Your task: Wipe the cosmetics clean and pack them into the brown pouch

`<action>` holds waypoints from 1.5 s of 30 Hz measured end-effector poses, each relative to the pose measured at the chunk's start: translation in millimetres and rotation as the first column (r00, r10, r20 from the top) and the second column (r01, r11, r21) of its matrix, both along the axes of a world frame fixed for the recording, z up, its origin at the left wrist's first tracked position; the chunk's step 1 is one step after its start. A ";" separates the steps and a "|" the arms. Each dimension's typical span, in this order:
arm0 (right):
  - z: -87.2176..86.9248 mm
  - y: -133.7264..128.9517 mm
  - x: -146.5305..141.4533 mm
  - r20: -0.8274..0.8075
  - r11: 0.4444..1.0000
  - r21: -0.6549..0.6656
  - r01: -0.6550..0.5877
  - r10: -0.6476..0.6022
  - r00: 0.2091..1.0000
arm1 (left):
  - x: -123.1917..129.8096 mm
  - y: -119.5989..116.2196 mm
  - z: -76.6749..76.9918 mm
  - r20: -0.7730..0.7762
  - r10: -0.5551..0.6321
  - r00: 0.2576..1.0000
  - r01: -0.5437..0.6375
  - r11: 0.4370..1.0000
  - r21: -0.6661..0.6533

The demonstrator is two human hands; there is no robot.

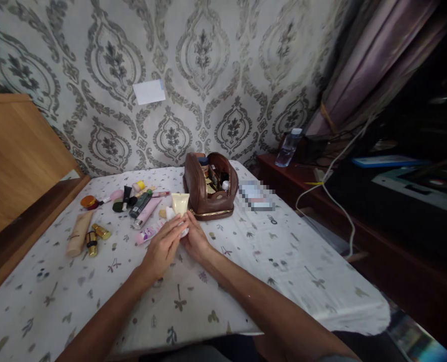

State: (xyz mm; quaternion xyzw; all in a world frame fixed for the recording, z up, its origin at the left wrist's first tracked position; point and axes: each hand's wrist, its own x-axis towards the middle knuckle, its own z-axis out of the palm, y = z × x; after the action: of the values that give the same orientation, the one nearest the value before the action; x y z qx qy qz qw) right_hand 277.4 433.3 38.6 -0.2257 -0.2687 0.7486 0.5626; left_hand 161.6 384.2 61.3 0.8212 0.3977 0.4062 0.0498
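Forearms [261,296], left hand [162,249] and right hand [197,240] gripping cream-coloured tube [180,202], flat end up

Ahead of me, a grey damask-patterned wall [202,48] carries a white paper sheet [149,93]; a wooden panel [23,146] bounds my left side. To my right, a clear bottle [286,152] with a white cap stands on a dark red-brown ledge [274,171], with a white cable [324,181] and a flat blue object [387,161] farther right. Above these, I note a mauve curtain [381,58], gathered by a tan band [327,116].
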 end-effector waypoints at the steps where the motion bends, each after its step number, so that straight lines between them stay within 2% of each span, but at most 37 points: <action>1: 2.1 -1.3 0.4 -0.022 1.000 -0.030 -0.002 0.002 1.000 | -0.1 0.7 -1.2 0.008 0.003 1.000 -0.003 1.000 0.005; 3: 6.6 -5.5 0.5 -0.053 0.995 -0.088 -0.041 0.036 0.998 | -1.9 3.6 -2.4 0.039 0.032 0.999 -0.032 0.999 0.013; 5: 9.9 -10.6 -0.4 -0.041 0.988 -0.092 -0.127 0.123 0.992 | -5.7 7.1 -2.3 0.078 0.077 0.994 -0.078 0.997 0.010; 9: 11.5 -19.6 -3.3 0.040 0.966 -0.030 -0.256 0.257 0.966 | -16.0 12.9 0.9 0.181 0.219 0.959 -0.218 0.976 -0.029; 13: 10.5 -24.8 -5.4 0.115 0.950 0.027 -0.312 0.307 0.945 | -22.2 15.1 2.4 0.291 0.306 0.907 -0.306 0.951 -0.047; 15: 10.3 -24.8 -5.6 0.137 0.955 0.017 -0.295 0.291 0.947 | -22.1 14.7 1.8 0.305 0.303 0.903 -0.302 0.952 -0.052; 19: 10.6 -18.2 -3.1 0.132 0.985 0.020 -0.169 0.165 0.977 | -17.2 11.5 -0.2 0.271 0.225 0.936 -0.212 0.974 -0.074; 22: 10.4 -10.9 -0.1 0.082 0.996 -0.005 -0.085 0.085 0.993 | -13.7 8.7 -0.9 0.251 0.154 0.956 -0.137 0.987 -0.083; 25: 8.7 -6.5 0.7 0.004 0.996 -0.078 -0.050 0.050 0.999 | -11.7 6.1 -1.1 0.223 0.133 0.966 -0.107 0.986 -0.125; 28: 6.5 -7.8 -2.1 -0.034 0.988 -0.116 -0.103 0.100 0.994 | -10.4 3.7 -1.1 0.210 0.160 0.964 -0.129 0.979 -0.156; 31: 5.7 -13.9 -6.1 -0.010 0.961 -0.143 -0.237 0.238 0.971 | -11.0 2.7 0.6 0.242 0.189 0.952 -0.161 0.978 -0.131; 35: 6.8 -23.4 -8.7 0.072 0.934 -0.134 -0.332 0.344 0.936 | -17.8 4.9 6.8 0.300 0.291 0.908 -0.276 0.957 -0.092; 39: 9.3 -26.9 -7.4 0.131 0.948 -0.064 -0.313 0.318 0.939 | -24.0 7.5 12.4 0.308 0.309 0.900 -0.301 0.951 -0.075; 45: 11.3 -18.0 -4.7 0.068 0.980 0.012 -0.200 0.198 0.978 | -23.8 8.3 12.3 0.281 0.226 0.933 -0.201 0.973 -0.114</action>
State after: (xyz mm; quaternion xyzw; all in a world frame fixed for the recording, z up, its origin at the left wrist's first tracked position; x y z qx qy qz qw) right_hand 272.7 415.3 49.9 -0.2174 -0.3155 0.7906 0.4776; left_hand 137.8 392.5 73.6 0.7011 0.4896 0.5091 0.0978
